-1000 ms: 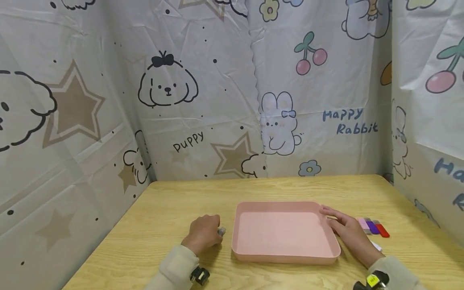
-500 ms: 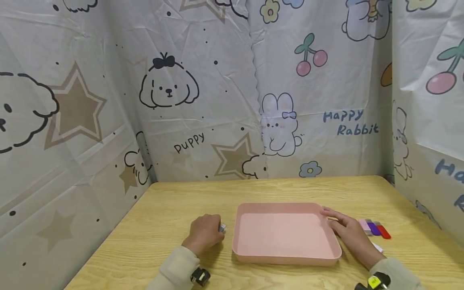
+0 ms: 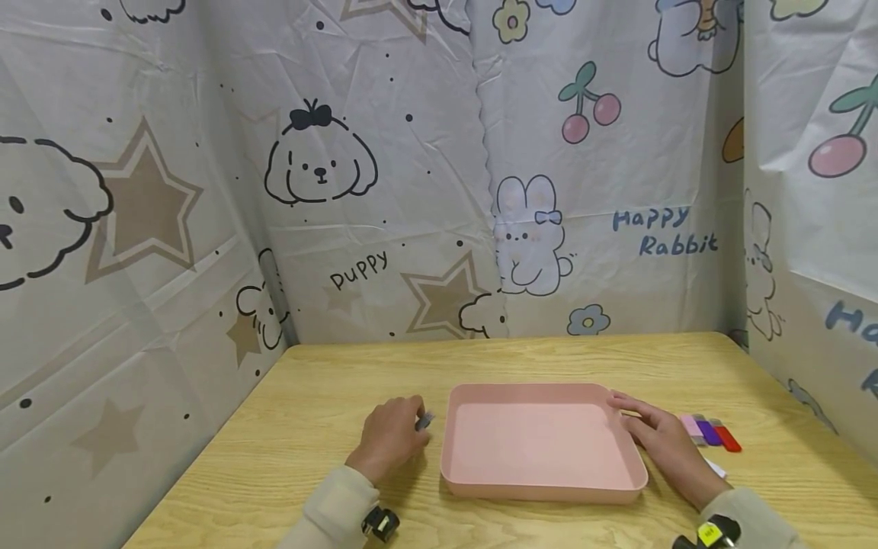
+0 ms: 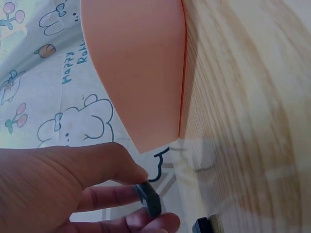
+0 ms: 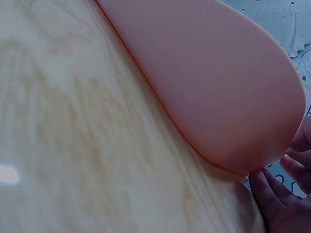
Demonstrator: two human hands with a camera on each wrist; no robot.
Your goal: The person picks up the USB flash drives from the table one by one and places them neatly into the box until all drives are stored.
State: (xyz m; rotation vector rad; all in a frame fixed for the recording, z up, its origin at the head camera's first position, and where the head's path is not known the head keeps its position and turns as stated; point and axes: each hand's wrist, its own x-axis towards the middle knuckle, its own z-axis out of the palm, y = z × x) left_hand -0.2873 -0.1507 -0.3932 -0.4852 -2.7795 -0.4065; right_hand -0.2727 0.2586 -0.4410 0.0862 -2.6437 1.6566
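In the head view my left hand [image 3: 391, 435] is just left of a pink tray [image 3: 542, 494], raised a little above the table. Thumb and fingers pinch a small dark grey USB flash drive [image 4: 151, 200], whose silver plug end points toward the tray. My right hand [image 3: 661, 442] touches the tray's right side near the far corner, its fingers fairly straight. In the right wrist view, fingertips [image 5: 257, 178] press on the outside of the tray's wall. The tray's floor is bare in the head view.
Right of my right hand lie pink [image 3: 691, 430], purple [image 3: 708, 432] and red [image 3: 727, 437] flash drives, side by side. A white item [image 3: 716, 468] is partly hidden by my wrist. A small black item [image 4: 203, 225] shows at the left wrist view's bottom edge. Printed curtains surround the table.
My left hand has risen slightly and shifted a little right toward the tray, turning the flash drive's plug end upward. My right hand and the tray stay in place.
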